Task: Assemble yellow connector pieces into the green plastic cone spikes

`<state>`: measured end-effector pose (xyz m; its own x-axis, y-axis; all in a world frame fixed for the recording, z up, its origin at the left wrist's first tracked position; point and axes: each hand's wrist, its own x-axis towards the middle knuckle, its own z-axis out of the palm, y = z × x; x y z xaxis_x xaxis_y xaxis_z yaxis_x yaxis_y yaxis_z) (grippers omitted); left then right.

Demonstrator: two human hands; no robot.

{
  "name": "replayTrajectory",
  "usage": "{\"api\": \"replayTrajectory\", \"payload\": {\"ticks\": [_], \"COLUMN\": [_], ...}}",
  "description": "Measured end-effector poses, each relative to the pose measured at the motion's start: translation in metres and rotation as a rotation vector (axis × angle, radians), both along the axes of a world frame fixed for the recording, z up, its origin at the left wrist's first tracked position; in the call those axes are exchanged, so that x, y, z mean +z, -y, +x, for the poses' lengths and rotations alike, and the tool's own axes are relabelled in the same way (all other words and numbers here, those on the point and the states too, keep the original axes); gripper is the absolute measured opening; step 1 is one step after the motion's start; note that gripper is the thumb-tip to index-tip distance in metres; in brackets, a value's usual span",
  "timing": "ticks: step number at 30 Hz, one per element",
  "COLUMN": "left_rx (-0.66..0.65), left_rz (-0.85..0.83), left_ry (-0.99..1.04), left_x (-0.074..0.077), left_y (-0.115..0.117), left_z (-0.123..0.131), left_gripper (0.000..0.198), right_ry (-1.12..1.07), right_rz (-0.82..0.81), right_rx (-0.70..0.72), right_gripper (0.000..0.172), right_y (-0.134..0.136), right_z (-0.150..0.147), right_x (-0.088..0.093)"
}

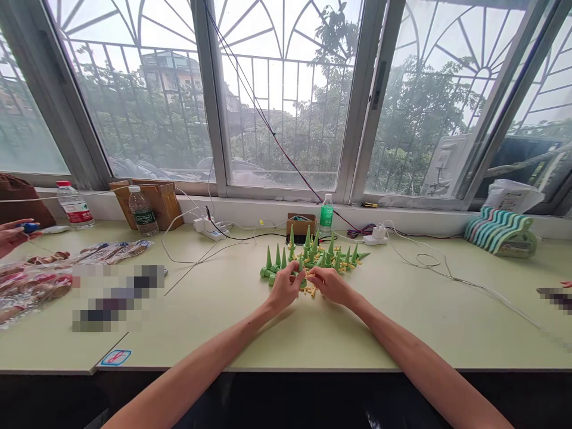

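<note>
Blurred dark item (120,298), co-worker's hand (9,237) cut by left edge, yellow pieces (312,292) too small to tell

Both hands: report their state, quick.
Left hand: appears closed, holding a green cone.
Right hand: fingers curled near that cone; whether it holds anything cannot be told.

Apparently a small hand-assembly workshop, long pale-green counter (201,333) beneath a row of sliding windows (286,192), another person's hand (12,236) at the far left, bagged goods (105,253) heaped nearby, batch of green cones (330,257), power strip (214,231) by the wall
</note>
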<state>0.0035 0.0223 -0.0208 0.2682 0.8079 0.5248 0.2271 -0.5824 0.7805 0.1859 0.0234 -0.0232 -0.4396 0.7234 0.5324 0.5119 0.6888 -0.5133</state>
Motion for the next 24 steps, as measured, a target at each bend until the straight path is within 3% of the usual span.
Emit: {"api": "replayTrajectory", "payload": {"ticks": [24], "left_rx": [0.004], "left_rz": [-0.005], "left_ry": [-0.012], "left_x": [-0.0005], "left_y": [-0.0006], "left_z": [0.0007], "left_gripper": [0.021], "right_ry": [0.036], "right_rz": [0.002], "right_rx": [-0.026], "right_gripper": [0.029], "right_y": [0.0012], "right_z": [-0.0003], "right_x": [0.0000]}}
